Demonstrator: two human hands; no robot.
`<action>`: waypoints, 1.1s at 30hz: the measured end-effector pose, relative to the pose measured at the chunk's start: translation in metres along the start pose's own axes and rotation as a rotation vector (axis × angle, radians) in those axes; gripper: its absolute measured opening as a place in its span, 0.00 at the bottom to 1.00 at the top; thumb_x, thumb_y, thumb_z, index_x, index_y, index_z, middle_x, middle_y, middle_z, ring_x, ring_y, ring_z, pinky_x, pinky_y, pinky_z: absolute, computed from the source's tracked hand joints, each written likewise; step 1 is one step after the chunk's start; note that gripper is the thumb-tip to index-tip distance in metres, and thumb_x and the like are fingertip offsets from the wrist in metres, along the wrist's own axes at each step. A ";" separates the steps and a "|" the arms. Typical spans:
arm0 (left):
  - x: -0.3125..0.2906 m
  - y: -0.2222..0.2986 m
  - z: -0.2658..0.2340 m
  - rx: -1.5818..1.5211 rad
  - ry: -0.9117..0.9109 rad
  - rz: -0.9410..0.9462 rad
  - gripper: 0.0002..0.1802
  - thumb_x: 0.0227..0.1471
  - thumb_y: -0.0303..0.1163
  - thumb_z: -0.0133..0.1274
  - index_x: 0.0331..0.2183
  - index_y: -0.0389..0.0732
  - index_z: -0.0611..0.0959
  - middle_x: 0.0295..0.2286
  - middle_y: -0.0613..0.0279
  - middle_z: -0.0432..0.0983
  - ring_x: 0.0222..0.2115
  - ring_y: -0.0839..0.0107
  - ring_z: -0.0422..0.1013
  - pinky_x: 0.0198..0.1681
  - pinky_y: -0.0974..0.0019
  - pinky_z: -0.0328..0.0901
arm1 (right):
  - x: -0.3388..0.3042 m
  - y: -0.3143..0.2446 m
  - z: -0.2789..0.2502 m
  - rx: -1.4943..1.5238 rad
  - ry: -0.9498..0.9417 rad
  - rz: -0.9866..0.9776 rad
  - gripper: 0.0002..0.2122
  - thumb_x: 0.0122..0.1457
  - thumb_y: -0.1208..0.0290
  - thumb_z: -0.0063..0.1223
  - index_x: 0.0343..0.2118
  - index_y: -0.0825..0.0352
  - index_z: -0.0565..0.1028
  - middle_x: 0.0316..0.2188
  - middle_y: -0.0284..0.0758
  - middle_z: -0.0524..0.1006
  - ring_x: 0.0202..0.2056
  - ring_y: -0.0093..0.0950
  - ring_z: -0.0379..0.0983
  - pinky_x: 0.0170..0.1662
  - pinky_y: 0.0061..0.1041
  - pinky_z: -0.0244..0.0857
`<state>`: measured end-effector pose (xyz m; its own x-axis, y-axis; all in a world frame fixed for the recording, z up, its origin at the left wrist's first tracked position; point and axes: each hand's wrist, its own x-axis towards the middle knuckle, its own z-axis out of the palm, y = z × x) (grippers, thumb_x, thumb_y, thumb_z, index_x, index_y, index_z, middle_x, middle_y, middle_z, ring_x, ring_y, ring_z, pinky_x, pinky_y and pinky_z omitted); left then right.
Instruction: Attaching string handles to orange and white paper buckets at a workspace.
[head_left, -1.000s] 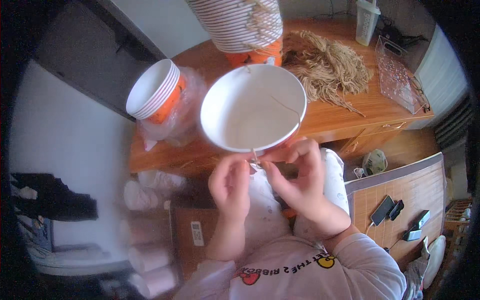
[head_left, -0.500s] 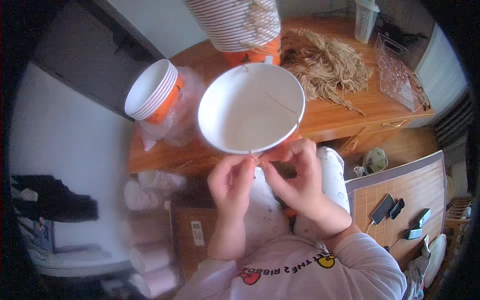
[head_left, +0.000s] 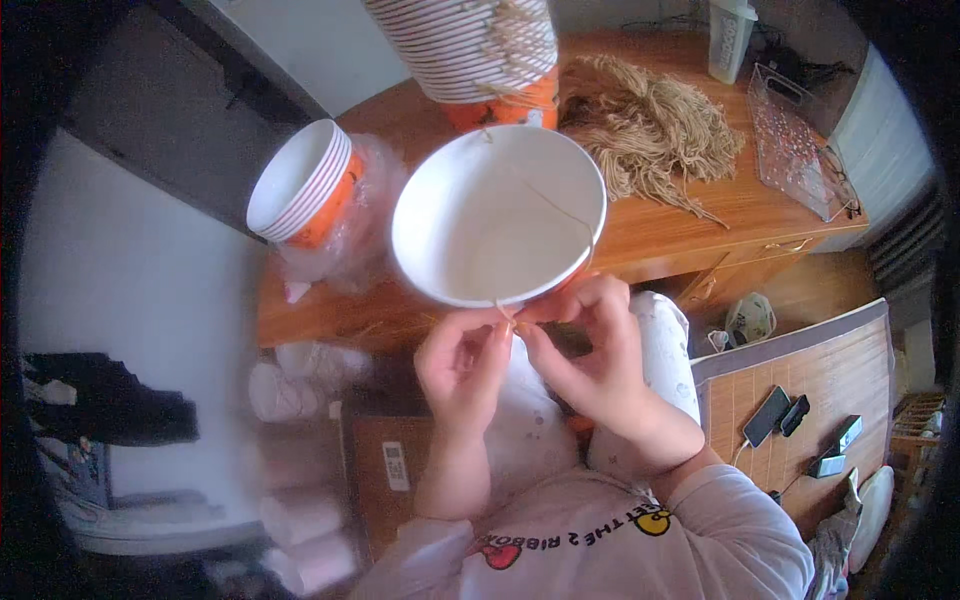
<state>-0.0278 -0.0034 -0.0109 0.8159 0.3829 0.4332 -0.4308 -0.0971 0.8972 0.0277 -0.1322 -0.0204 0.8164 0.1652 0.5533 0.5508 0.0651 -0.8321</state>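
Observation:
A large paper bucket (head_left: 432,225), white inside and orange outside, tilts with its mouth toward me just above my knees. Tan twine (head_left: 592,240) runs along its inner right side, and a short piece shows at the far rim. At the near rim, twine comes through the edge down to my fingertips. My left hand (head_left: 460,365) pinches that twine between thumb and forefinger. Right beside it, my right hand (head_left: 595,350) pinches the twine too, its thumb almost touching the left one. Some of its fingers are hidden behind the bucket's lower side.
Behind stands a tall stack of buckets (head_left: 455,50) on the wooden desk (head_left: 690,225), with a heap of tan twine (head_left: 655,125) to its right. Several nested buckets (head_left: 335,205) lie at left in clear plastic. A clear tray (head_left: 800,140) and a tumbler (head_left: 732,40) sit at far right.
The bucket has shifted very slightly left. Both hands keep their pinch at the near rim, with only small finger movements.

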 end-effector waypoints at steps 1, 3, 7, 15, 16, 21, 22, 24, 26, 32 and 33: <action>0.000 0.000 -0.001 0.000 0.000 0.000 0.06 0.52 0.18 0.54 0.35 0.32 0.80 0.31 0.64 0.78 0.28 0.84 0.68 0.31 0.80 0.62 | 0.000 0.000 0.000 0.007 -0.003 -0.006 0.16 0.44 0.73 0.65 0.32 0.61 0.67 0.25 0.27 0.74 0.28 0.26 0.68 0.39 0.28 0.51; 0.000 0.001 -0.002 0.014 -0.011 0.007 0.07 0.51 0.18 0.54 0.36 0.33 0.79 0.31 0.64 0.77 0.28 0.84 0.69 0.31 0.80 0.63 | 0.000 0.000 -0.002 -0.015 -0.017 -0.006 0.16 0.44 0.74 0.65 0.32 0.61 0.67 0.25 0.27 0.74 0.27 0.26 0.68 0.39 0.28 0.51; 0.000 0.003 -0.002 0.001 -0.022 0.018 0.07 0.52 0.20 0.55 0.36 0.33 0.80 0.33 0.63 0.78 0.28 0.83 0.69 0.30 0.80 0.63 | -0.001 -0.001 0.001 0.080 -0.004 0.032 0.14 0.45 0.74 0.64 0.31 0.61 0.68 0.25 0.27 0.74 0.28 0.26 0.68 0.39 0.27 0.52; 0.004 0.013 0.001 -0.076 0.018 -0.222 0.08 0.52 0.27 0.56 0.34 0.33 0.82 0.30 0.61 0.79 0.24 0.84 0.68 0.25 0.79 0.60 | -0.008 0.004 0.001 0.149 -0.063 0.059 0.12 0.45 0.74 0.64 0.29 0.61 0.69 0.28 0.26 0.73 0.31 0.25 0.69 0.40 0.26 0.51; 0.005 0.014 0.002 -0.075 0.017 -0.222 0.08 0.52 0.27 0.56 0.34 0.33 0.82 0.30 0.61 0.79 0.24 0.84 0.68 0.25 0.79 0.60 | -0.009 0.004 0.002 0.201 -0.058 0.065 0.12 0.45 0.74 0.64 0.30 0.61 0.69 0.28 0.26 0.73 0.31 0.25 0.69 0.41 0.26 0.51; 0.009 0.014 0.006 -0.148 0.109 -0.279 0.07 0.52 0.27 0.57 0.32 0.33 0.82 0.24 0.66 0.77 0.20 0.86 0.63 0.22 0.80 0.56 | -0.006 0.006 -0.003 0.124 -0.100 -0.007 0.13 0.45 0.76 0.62 0.30 0.61 0.67 0.28 0.25 0.74 0.31 0.25 0.69 0.41 0.26 0.51; 0.009 0.014 0.006 -0.147 0.108 -0.279 0.07 0.52 0.27 0.57 0.32 0.33 0.82 0.24 0.66 0.77 0.20 0.86 0.63 0.22 0.80 0.56 | -0.006 0.007 -0.003 0.101 -0.111 -0.020 0.14 0.45 0.77 0.62 0.30 0.61 0.66 0.28 0.25 0.75 0.31 0.25 0.69 0.42 0.26 0.51; 0.009 0.012 0.005 -0.148 0.085 -0.297 0.07 0.51 0.27 0.57 0.31 0.32 0.82 0.24 0.67 0.77 0.20 0.86 0.63 0.22 0.80 0.55 | -0.003 0.008 -0.003 0.127 -0.113 -0.077 0.14 0.45 0.77 0.61 0.30 0.61 0.65 0.28 0.25 0.76 0.31 0.25 0.69 0.42 0.26 0.51; 0.009 0.012 0.004 -0.126 0.076 -0.297 0.07 0.52 0.27 0.57 0.31 0.33 0.82 0.24 0.67 0.77 0.20 0.86 0.63 0.23 0.80 0.56 | -0.001 0.008 -0.004 0.152 -0.114 -0.135 0.15 0.45 0.78 0.61 0.30 0.61 0.64 0.28 0.25 0.77 0.31 0.24 0.68 0.42 0.26 0.51; 0.007 0.010 0.008 -0.077 0.133 -0.268 0.07 0.52 0.28 0.57 0.31 0.34 0.82 0.25 0.68 0.77 0.20 0.86 0.64 0.23 0.80 0.56 | 0.006 0.002 -0.013 0.148 -0.170 -0.124 0.15 0.45 0.79 0.60 0.30 0.61 0.62 0.28 0.25 0.79 0.31 0.23 0.67 0.42 0.26 0.51; 0.006 0.010 0.008 -0.061 0.139 -0.251 0.07 0.52 0.28 0.57 0.32 0.34 0.82 0.25 0.68 0.77 0.20 0.86 0.64 0.23 0.80 0.56 | 0.006 0.001 -0.013 0.205 -0.170 -0.084 0.15 0.45 0.79 0.59 0.30 0.61 0.62 0.28 0.26 0.79 0.31 0.23 0.67 0.42 0.26 0.51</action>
<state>-0.0240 -0.0094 0.0018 0.8412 0.5102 0.1789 -0.2480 0.0702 0.9662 0.0352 -0.1437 -0.0176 0.7192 0.3122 0.6208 0.5547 0.2802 -0.7835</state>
